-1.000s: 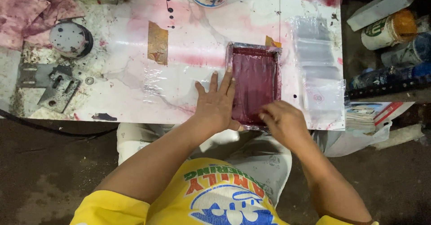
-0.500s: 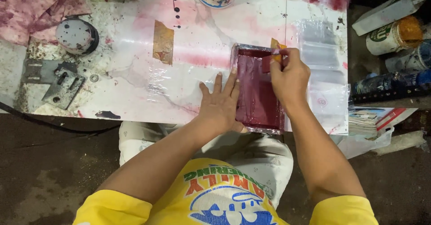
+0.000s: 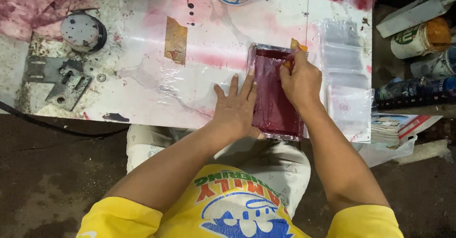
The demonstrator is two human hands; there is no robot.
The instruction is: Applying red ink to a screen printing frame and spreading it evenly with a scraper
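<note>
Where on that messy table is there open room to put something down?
The widest open patch lies between the brown tape strip and the dark red tray, above the left hand. A smaller one sits below the tape, right of the metal bracket. It is crowded right of the right hand, where clear plastic bags pile up.

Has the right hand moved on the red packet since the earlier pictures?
Yes. The right hand went from the near end of the dark red packet up to its far end, away from the person, towards the orange tab.
</note>
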